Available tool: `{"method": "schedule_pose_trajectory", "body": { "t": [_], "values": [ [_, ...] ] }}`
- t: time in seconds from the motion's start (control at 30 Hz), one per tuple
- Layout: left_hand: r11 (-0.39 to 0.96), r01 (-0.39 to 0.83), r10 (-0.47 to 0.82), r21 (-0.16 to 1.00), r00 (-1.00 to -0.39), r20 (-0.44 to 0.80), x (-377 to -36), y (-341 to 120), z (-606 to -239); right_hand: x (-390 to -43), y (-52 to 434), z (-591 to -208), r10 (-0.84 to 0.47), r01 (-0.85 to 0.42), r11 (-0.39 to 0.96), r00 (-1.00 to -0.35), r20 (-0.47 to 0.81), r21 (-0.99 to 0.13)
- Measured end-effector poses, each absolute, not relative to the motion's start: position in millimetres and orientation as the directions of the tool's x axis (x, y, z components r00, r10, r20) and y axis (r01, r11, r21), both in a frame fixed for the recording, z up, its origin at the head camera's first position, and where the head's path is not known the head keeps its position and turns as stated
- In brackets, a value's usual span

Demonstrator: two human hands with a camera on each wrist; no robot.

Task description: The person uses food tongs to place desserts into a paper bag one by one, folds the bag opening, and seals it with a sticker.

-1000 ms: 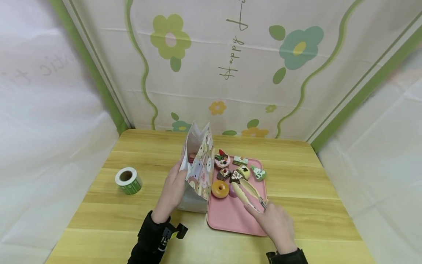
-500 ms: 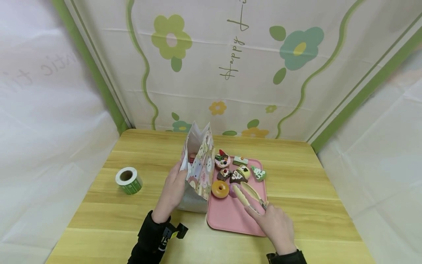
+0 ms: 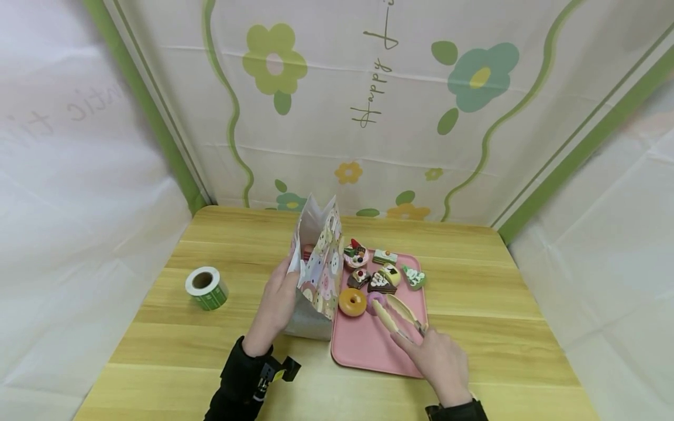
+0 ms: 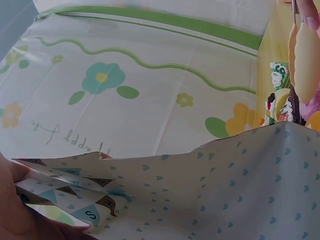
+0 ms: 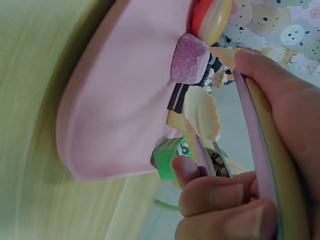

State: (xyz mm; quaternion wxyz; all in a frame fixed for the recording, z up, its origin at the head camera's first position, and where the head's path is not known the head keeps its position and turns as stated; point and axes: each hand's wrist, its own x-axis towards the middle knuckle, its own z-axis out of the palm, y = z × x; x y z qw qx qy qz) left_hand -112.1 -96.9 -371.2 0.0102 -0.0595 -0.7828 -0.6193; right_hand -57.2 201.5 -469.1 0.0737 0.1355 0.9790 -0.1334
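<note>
My left hand (image 3: 278, 298) grips the near side of a paper bag (image 3: 322, 286) printed with cartoon animals. The bag stands upright with its mouth open, and something reddish shows inside. In my right hand (image 3: 442, 358) is a pair of cream food tongs (image 3: 386, 317), their arms spread apart. The tong tips hover at a small purple sugared cake (image 5: 190, 59) on a pink tray (image 3: 368, 352), with nothing between them. Beside that cake lies a caramel-coloured doughnut (image 3: 347, 310). Behind are a chocolate cake slice (image 3: 380, 284) and a green cake slice (image 3: 415, 279).
A cupcake (image 3: 356, 257) with fruit and a layered cake piece (image 3: 384, 256) sit at the tray's far side. On the table's left stands a roll of green labels (image 3: 210, 295). A printed curtain (image 3: 316, 117) hangs behind the wooden table (image 3: 174, 351).
The tong tips have drawn back a little towards the person, from over the chocolate slice to the purple cake, which shows more now. The left hand and the bag have stayed put.
</note>
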Motion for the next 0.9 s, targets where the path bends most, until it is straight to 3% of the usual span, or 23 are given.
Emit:
{"method": "schedule_pose_trajectory", "body": {
  "t": [0.9],
  "values": [
    [0.220, 0.125, 0.096, 0.968, -0.990, 0.106, -111.2, -94.8, -371.1, -58.7, 200.1, -472.7, 0.225, 0.270, 0.932, -0.954, -0.197, -0.241]
  ]
}}
